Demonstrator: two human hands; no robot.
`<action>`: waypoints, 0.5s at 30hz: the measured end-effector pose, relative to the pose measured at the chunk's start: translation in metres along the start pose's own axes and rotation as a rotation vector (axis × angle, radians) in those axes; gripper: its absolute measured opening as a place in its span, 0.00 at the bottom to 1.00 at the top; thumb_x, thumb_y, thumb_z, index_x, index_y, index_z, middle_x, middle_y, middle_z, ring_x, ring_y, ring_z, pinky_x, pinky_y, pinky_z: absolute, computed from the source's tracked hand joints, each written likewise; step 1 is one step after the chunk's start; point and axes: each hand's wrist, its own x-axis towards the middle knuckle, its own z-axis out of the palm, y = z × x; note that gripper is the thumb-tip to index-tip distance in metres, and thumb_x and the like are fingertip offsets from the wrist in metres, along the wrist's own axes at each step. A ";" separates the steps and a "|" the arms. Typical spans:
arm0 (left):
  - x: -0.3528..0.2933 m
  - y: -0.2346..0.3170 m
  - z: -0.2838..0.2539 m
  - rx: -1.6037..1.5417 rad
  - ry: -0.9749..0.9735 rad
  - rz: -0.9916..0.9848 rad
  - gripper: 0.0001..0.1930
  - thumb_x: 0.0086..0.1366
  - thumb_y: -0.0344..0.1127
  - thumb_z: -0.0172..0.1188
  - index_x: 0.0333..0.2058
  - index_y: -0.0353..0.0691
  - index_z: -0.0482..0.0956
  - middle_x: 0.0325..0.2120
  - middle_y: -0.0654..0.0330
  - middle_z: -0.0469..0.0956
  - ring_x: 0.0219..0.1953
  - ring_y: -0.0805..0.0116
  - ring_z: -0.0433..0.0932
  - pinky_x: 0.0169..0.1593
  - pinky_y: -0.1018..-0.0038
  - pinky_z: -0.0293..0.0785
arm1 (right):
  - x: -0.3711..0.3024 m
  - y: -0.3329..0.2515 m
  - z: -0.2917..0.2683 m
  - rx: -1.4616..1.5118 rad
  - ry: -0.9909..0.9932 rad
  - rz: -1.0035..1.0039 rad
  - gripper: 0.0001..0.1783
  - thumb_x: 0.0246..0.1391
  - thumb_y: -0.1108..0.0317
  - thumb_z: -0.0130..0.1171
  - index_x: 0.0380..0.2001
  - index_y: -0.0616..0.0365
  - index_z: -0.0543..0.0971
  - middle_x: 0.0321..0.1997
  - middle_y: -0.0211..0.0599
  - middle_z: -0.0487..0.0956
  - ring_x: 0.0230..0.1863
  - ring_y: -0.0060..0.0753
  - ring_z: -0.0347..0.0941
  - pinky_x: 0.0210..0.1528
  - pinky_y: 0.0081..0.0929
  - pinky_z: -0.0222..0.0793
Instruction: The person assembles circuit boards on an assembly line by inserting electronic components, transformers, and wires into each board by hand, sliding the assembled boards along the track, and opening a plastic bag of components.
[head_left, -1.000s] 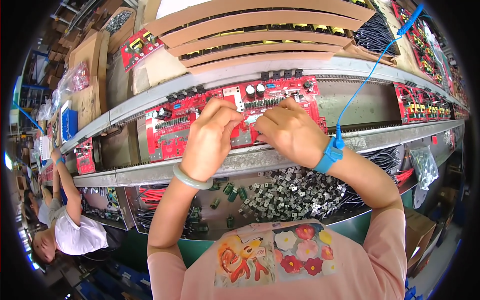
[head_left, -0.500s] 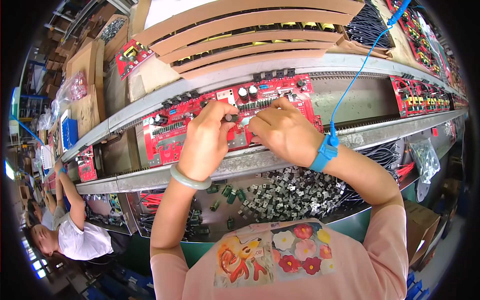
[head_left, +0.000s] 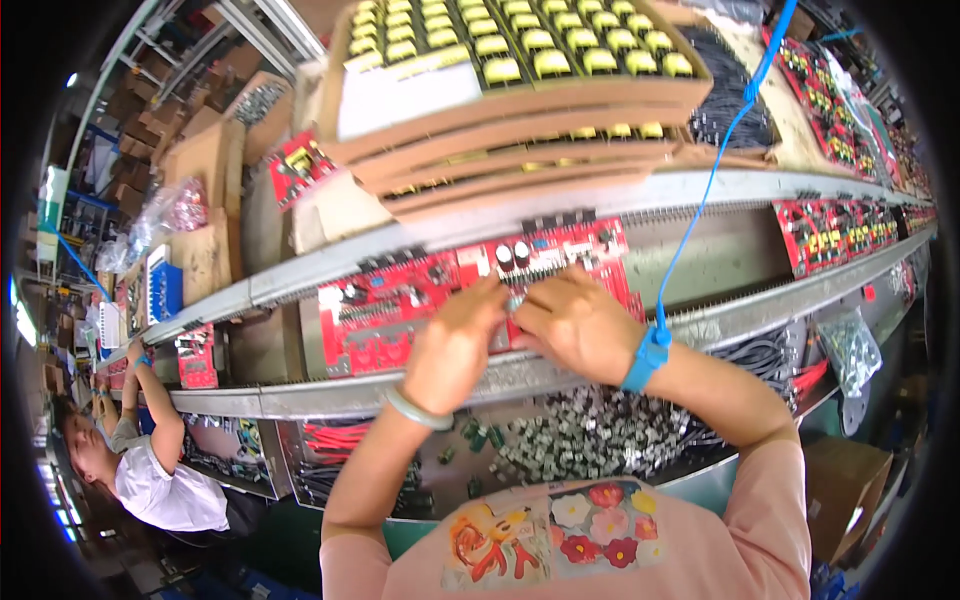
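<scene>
Both hands work over a red circuit board [head_left: 385, 300] lying between two metal rails. My left hand [head_left: 460, 335], with a pale bangle at its wrist, bends its fingertips together at the middle of the board. Motion blur and the fingers hide what they pinch. Close beside it, my right hand [head_left: 575, 320] curls its fingers down on the board; its fingertips are hidden too. A blue wrist strap [head_left: 650, 358] circles the right wrist, with a coiled blue cord [head_left: 700, 215] running up from it. Two upright capacitors [head_left: 513, 255] stand on the board just beyond the fingers.
Beyond the rail, stacked cardboard trays [head_left: 520, 120] hold yellow-topped parts. Below the near rail lie a pile of small black-and-silver components [head_left: 600, 435], green capacitors [head_left: 480, 435] and red wires [head_left: 340, 440]. More populated boards [head_left: 835, 235] sit rightward. A co-worker [head_left: 165, 480] is at the left.
The view has tilted up, showing the tray tops. My left hand, earlier holding a dark capacitor above the board, has moved its fingertips in toward my right hand; the capacitor is now out of sight.
</scene>
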 end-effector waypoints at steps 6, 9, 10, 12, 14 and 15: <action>-0.007 0.020 -0.018 0.050 -0.056 0.050 0.23 0.64 0.33 0.67 0.55 0.30 0.77 0.61 0.40 0.73 0.64 0.36 0.71 0.68 0.49 0.66 | 0.027 -0.016 -0.058 0.079 0.205 0.094 0.19 0.49 0.69 0.74 0.42 0.59 0.78 0.38 0.42 0.79 0.38 0.50 0.80 0.38 0.39 0.77; 0.003 0.021 -0.045 -0.086 0.315 0.082 0.14 0.61 0.27 0.70 0.46 0.31 0.83 0.55 0.43 0.78 0.54 0.43 0.80 0.59 0.56 0.77 | 0.056 -0.014 -0.095 0.036 0.436 0.109 0.18 0.53 0.68 0.73 0.42 0.61 0.77 0.36 0.43 0.77 0.31 0.42 0.78 0.32 0.35 0.75; 0.020 0.028 -0.064 -0.038 0.438 0.091 0.10 0.59 0.23 0.71 0.40 0.32 0.85 0.49 0.46 0.81 0.47 0.49 0.83 0.52 0.60 0.81 | 0.066 -0.011 -0.110 -0.039 0.459 0.116 0.20 0.53 0.67 0.74 0.43 0.62 0.75 0.35 0.43 0.77 0.29 0.38 0.76 0.30 0.35 0.74; 0.060 0.021 -0.099 0.078 0.564 0.187 0.07 0.59 0.21 0.68 0.37 0.34 0.84 0.42 0.50 0.82 0.43 0.52 0.82 0.48 0.61 0.79 | 0.088 0.000 -0.124 -0.098 0.493 0.173 0.21 0.56 0.63 0.72 0.45 0.63 0.75 0.37 0.45 0.78 0.31 0.43 0.79 0.32 0.37 0.75; 0.110 0.007 -0.127 0.147 0.502 0.186 0.07 0.59 0.21 0.64 0.37 0.35 0.81 0.37 0.52 0.79 0.43 0.49 0.78 0.49 0.57 0.74 | 0.111 0.011 -0.132 -0.254 0.479 0.188 0.25 0.58 0.54 0.69 0.46 0.64 0.74 0.40 0.49 0.80 0.36 0.51 0.81 0.34 0.44 0.77; 0.132 -0.001 -0.137 0.207 0.461 0.213 0.09 0.59 0.21 0.64 0.39 0.35 0.81 0.38 0.51 0.79 0.46 0.46 0.77 0.50 0.58 0.75 | 0.124 0.011 -0.136 -0.323 0.410 0.227 0.28 0.59 0.48 0.66 0.45 0.64 0.74 0.40 0.52 0.80 0.36 0.54 0.82 0.35 0.46 0.78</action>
